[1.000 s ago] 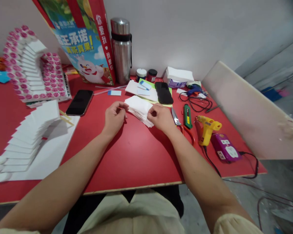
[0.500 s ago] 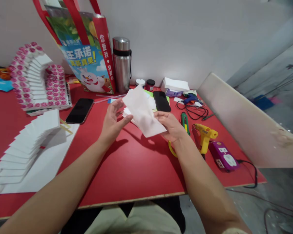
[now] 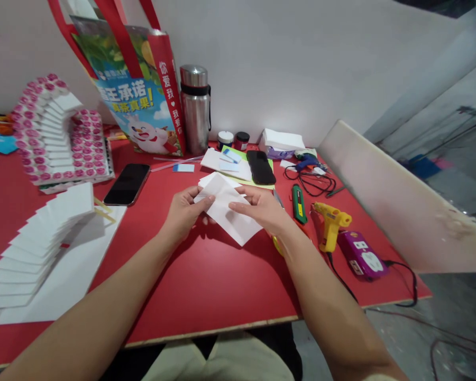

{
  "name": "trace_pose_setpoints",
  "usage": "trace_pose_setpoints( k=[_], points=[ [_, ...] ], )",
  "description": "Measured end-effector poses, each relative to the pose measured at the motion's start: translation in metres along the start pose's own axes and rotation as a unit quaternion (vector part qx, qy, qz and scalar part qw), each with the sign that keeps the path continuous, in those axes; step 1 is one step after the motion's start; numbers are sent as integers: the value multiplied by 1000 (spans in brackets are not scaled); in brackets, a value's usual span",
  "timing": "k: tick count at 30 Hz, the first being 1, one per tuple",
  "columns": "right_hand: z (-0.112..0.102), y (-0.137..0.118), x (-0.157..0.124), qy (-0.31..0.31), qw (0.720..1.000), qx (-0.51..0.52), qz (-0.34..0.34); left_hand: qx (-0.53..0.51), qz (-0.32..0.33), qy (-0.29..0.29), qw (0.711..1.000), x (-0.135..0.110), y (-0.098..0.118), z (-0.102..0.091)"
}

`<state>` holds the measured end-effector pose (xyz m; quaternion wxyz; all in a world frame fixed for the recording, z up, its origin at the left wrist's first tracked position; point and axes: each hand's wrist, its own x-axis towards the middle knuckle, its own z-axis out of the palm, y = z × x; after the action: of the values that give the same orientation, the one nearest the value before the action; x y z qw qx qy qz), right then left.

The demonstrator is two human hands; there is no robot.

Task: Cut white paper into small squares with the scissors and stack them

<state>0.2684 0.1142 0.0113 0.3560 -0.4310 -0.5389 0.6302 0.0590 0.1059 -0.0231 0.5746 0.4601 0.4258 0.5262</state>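
A white sheet of paper (image 3: 230, 214) is held tilted above the red table, with one corner pointing toward me. My left hand (image 3: 186, 210) pinches its left edge, thumb on top and fingers beneath. On the right side my right hand (image 3: 257, 207) grips the same sheet, its thumb lying across the paper's face. More white paper edges show behind the sheet; how many layers there are I cannot tell. Under my right wrist, part of a yellow scissors handle (image 3: 277, 245) shows.
A green utility knife (image 3: 299, 203), a yellow glue gun (image 3: 330, 225) and a purple power box (image 3: 363, 255) lie at right. Fanned white pieces (image 3: 43, 246) and a phone (image 3: 127, 183) are at left. A steel flask (image 3: 195, 111) and a bag (image 3: 138, 95) stand behind.
The sheet has come down and flattened toward the table. My right hand has shifted its grip, thumb now on top, and my left thumb now presses on the paper.
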Motion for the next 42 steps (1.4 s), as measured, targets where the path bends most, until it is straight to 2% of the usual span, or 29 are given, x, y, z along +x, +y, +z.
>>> trace_pose_setpoints(
  k=[4, 10, 14, 26, 31, 33, 37, 42],
  points=[
    [-6, 2, 1, -3, 1000, 24, -16, -30, 5, -74, 997, 1, 1, -4],
    [-17, 2, 4, 6, 996, 89, -12, -63, 19, -119, 991, -1, 5, -7],
    [-14, 4, 7, 21, 994, 105, 9, -79, 15, -115, 990, -3, 8, -7],
    [-6, 7, 11, 62, 992, 106, 7, -98, 7, -122, 988, -2, 6, -11],
    [-9, 7, 8, 20, 993, 114, 26, -92, -10, -75, 993, 1, 8, -11],
    [-9, 7, 7, 11, 994, 104, 30, -94, -21, -81, 992, 3, 7, -12],
    [-5, 8, 6, 33, 997, 73, 18, -70, -29, -111, 991, 5, 2, -14],
    [-5, 10, 7, 49, 996, 68, 13, -47, -13, -92, 995, 6, -3, -14]
  ],
)
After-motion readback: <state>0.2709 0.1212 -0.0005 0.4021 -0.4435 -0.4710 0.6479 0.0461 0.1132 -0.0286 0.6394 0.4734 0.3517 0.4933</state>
